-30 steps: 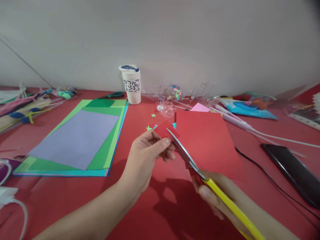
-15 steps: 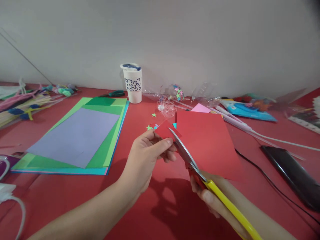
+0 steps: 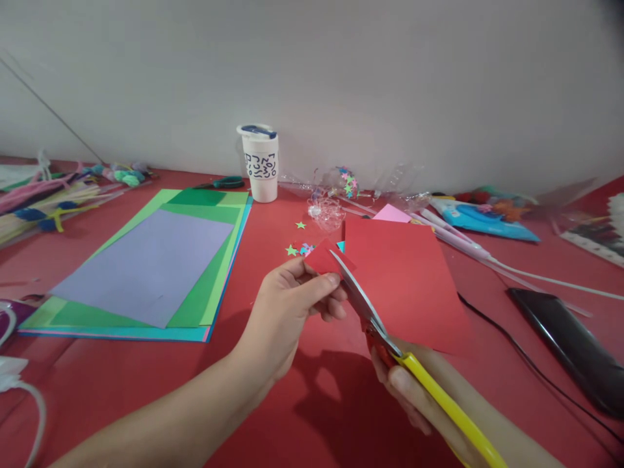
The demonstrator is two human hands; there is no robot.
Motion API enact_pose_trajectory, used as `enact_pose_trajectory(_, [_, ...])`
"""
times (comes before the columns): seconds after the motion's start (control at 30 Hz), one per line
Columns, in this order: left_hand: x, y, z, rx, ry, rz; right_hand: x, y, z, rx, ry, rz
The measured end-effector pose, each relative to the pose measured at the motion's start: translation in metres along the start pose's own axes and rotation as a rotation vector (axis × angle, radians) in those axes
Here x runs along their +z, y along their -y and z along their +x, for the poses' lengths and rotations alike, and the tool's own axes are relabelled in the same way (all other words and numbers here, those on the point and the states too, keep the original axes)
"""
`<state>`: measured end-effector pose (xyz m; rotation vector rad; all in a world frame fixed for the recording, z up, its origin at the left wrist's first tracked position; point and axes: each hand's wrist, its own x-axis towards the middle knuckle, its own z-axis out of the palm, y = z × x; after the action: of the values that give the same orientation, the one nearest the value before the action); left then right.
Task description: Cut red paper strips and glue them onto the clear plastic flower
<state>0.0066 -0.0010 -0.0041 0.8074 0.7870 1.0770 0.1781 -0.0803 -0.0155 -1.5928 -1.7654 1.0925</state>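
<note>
A red scrap (image 3: pixel 320 259) sits pinched in the left hand (image 3: pixel 292 296) at mid-view, scissors (image 3: pixel 374 318) clamped in the right hand (image 3: pixel 408 391) at five o'clock crossing it, apparently mid-cut. The next snip seems to call for a steady pinch.

Smooth red tabletop (image 3: pixel 268 227), faintly glossy. Left: fanned stack of coloured paper sheets (image 3: pixel 146 266), lilac uppermost. Just past its far right corner, upright white plastic tumbler with dark lettering (image 3: pixel 262 170); left of that, flat teal-handled tool (image 3: pixel 227 182) (head hard to make out). Centre: lone light-green five-pointed star (image 3: pixel 300 225), near a tangle of clear plastic strands (image 3: pixel 326 211). Right: large red paper sheet (image 3: pixel 400 279); beyond, slim pale-pink corded appliance (image 3: pixel 455 240). Right edge: glossy black oblong slab (image 3: pixel 565 344).
</note>
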Motion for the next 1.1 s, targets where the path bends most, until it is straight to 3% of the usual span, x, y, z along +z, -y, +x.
enact_pose_trajectory(0.23, [0.001, -0.001, 0.001, 0.0, 0.004, -0.004, -0.002, -0.018, 0.005, -0.103, 0.041, 0.015])
enact_pose_trajectory(0.37, [0.0, 0.0, 0.001, -0.003, 0.001, 0.007, -0.005, -0.024, 0.003, -0.075, 0.057, 0.005])
enact_pose_trajectory(0.63, [0.001, 0.0, 0.001, 0.0, -0.017, 0.024, -0.004, -0.013, 0.0, 0.006, 0.008, -0.002])
enact_pose_trajectory(0.83, [0.0, 0.001, 0.001, 0.008, -0.008, 0.044, -0.001, -0.012, 0.001, -0.034, 0.026, 0.033])
enact_pose_trajectory(1.1, [0.001, 0.0, 0.001, -0.007, -0.007, 0.021, 0.002, -0.001, 0.0, 0.073, 0.028, 0.056])
